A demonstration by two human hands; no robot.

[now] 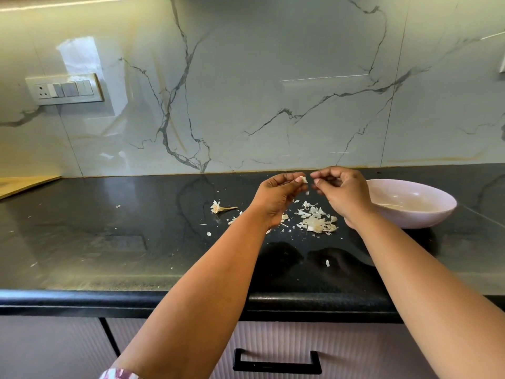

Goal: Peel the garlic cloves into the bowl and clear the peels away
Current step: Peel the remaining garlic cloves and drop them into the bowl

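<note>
Your left hand (276,194) is raised over the black bench (109,242), fingers curled, w/ thumb & fingertip pinching a small garlic clove (303,179) at the tip. Your right hand (341,195) is just beside it, fingers curled too, thumb & forefinger pressed together close to the clove; can't tell whether that grip has a bit of skin in it or nothing. A tiny white fleck (307,192) shows just below the clove, between both hands.

Under & between your hands, on the bench, lies a loose pile of peels (318,218), pale & papery, w/ smaller scraps spread around it. To the left of your left wrist sits the garlic stem (221,207), a dry stalk w/ some skin at one end. One stray flake (327,263) lies nearer you, more crumbs scattered toward the left side.

The bowl (437,209), pale pink & shallow, stands on the bench to the right of your right hand, partly behind it; what's inside I can't make out clearly.

Behind the bench: marble-look wall (273,91) w/ grey veins & a switch panel (64,88) at left. Below the bench edge, a ribbed drawer w/ a black handle (276,362). A patterned sleeve (120,374) shows at the bottom, left arm.
</note>
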